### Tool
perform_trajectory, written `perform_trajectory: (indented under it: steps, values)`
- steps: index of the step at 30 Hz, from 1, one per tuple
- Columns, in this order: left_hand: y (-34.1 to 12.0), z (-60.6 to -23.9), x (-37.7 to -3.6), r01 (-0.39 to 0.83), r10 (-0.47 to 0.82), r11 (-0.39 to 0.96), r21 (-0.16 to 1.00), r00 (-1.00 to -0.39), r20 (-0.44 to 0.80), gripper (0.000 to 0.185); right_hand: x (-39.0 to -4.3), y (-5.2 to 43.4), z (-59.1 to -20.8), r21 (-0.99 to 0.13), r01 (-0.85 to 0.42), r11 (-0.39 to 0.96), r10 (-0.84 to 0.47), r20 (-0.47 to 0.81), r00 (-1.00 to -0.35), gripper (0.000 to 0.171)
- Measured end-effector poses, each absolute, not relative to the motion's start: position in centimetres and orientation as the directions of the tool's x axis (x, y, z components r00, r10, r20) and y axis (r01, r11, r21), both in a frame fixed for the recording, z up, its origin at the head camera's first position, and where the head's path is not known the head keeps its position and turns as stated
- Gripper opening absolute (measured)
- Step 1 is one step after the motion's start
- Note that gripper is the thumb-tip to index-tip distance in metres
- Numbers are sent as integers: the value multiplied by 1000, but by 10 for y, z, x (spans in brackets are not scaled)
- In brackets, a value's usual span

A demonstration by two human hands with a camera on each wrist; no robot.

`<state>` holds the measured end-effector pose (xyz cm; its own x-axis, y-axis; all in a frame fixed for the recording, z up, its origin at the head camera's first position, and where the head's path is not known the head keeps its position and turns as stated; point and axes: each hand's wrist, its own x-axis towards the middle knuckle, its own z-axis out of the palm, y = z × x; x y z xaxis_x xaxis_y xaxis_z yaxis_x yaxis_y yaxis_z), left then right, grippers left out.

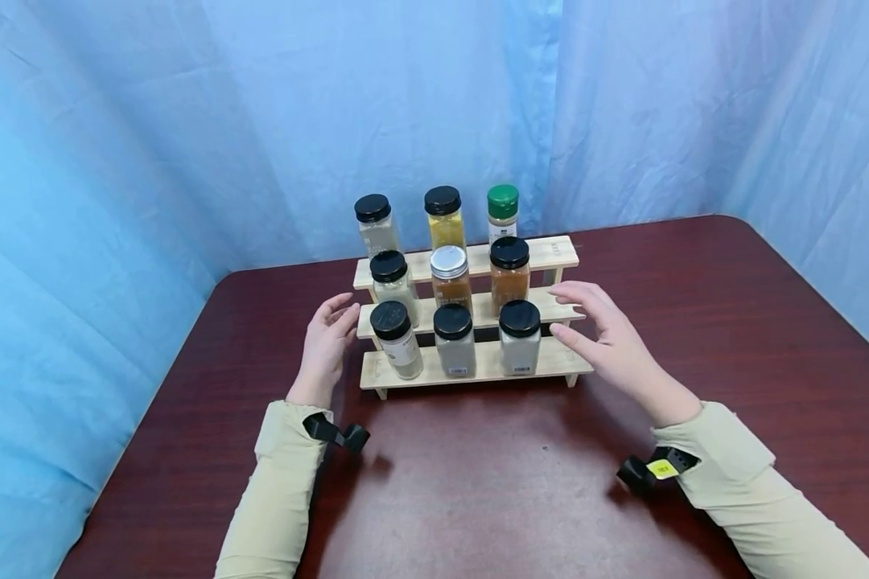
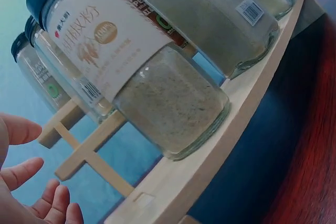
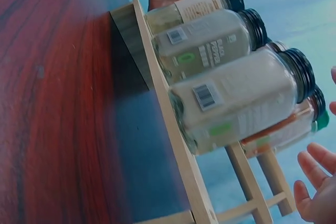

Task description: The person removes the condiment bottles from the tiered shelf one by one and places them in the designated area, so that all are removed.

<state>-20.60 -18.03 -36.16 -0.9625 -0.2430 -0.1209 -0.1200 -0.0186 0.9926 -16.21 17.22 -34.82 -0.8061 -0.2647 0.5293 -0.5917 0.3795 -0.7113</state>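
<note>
A three-tier light wooden rack (image 1: pixel 561 358) stands on the table, with three spice jars on each tier. Beside its left end is my left hand (image 1: pixel 324 346), fingers loosely bent at the end of the middle shelf. My right hand (image 1: pixel 611 338) is spread at the right end, thumb and fingers apart, near the middle shelf. Neither hand holds anything. In front stand a jar with a white label (image 2: pixel 173 103), a black pepper jar (image 3: pixel 205 45) and another black-lidded jar (image 3: pixel 236 103). A silver-lidded jar (image 1: pixel 452 277) sits mid-tier; a green-capped jar (image 1: pixel 503 213) tops the right.
The dark red-brown table (image 1: pixel 463 498) stretches in front of the rack and to both sides. Light blue curtains (image 1: pixel 376 104) hang behind it and around its sides. Each wrist wears a black strap with a small camera (image 1: pixel 356 437).
</note>
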Motion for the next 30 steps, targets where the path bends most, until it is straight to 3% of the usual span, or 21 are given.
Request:
perform_trajectory:
  steps: [8, 30]
  values:
    - [-178, -372, -208, -170, -214, -71, 983, -960, -182, 40, -164, 163, -355, -694, -637, 337, -348, 537, -769, 41]
    - [-180, -381, -212, -194, -130, -167, 967, -968, -216, 45, -166, 151, -368, -723, -590, 359, -373, 468, -801, 56]
